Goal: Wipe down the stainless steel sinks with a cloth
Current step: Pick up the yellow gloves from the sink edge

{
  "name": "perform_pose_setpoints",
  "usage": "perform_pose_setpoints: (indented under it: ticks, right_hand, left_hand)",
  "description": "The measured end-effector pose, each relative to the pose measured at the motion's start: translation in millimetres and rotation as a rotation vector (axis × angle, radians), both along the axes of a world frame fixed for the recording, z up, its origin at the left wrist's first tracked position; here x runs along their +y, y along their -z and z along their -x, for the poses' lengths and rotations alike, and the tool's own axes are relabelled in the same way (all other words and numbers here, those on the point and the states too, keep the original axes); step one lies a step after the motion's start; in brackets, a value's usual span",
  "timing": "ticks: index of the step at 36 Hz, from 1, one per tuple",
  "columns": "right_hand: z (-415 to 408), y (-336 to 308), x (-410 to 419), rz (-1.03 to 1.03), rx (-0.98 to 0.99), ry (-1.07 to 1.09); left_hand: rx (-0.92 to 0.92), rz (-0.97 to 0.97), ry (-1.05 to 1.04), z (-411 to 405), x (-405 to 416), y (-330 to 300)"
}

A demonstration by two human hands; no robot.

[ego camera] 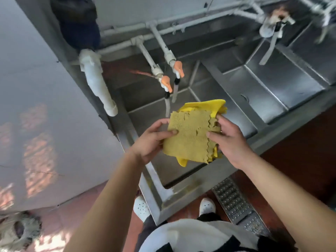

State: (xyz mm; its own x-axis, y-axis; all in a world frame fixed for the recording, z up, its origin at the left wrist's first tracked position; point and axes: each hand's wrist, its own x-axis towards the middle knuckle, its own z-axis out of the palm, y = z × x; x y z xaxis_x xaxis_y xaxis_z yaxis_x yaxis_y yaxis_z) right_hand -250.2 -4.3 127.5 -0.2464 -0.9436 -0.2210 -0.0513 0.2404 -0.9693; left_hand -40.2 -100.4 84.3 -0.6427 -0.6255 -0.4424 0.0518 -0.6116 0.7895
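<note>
Both hands, left (153,138) and right (230,138), pinched a folded yellow cloth (190,137) by its edges above the near sink (154,175); the next sink (272,84) held nothing visible.

Left hand (154,138), right hand (229,140) both gripping.

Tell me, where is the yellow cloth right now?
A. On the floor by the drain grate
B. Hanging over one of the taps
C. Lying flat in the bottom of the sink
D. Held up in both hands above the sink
D: the left hand and right hand each grip a side of the yellow cloth, held above the sink.
</note>
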Motion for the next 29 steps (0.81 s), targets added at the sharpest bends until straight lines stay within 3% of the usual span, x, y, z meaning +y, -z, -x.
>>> perform_pose_setpoints:
  ticks: [5, 9, 16, 19, 25, 29]
  right_hand:
    - [66.8, -33.9, 34.6, 0.168, -0.063, -0.117]
    - [137.6, -44.4, 73.6, 0.290, -0.080, -0.089]
    - [262.4, -4.8, 137.7, 0.178, -0.028, 0.135]
    - [317.3, -0.2, 174.4, 0.131, -0.165, 0.239]
    - [402.3, -2.8, 230.5, 0.158, -0.104, 0.392]
    - [457.0, -3.3, 257.0, 0.202, -0.412, 0.445]
  left_hand:
    - [0.223, 0.081, 0.014, 41.7, 29.2, -26.7]
    - [0.334, 0.132, 0.086, 109.0, 56.0, -52.8]
    - [-0.049, 0.102, 0.217, 269.7, 107.4, -33.9]
    - [-0.057, 0.064, 0.248, 334.4, 130.9, -24.4]
    - [-0.023, -0.016, 0.353, 442.2, 158.6, -25.8]
    - [-0.024, 0.006, 0.410, 508.0, 157.9, -34.9]
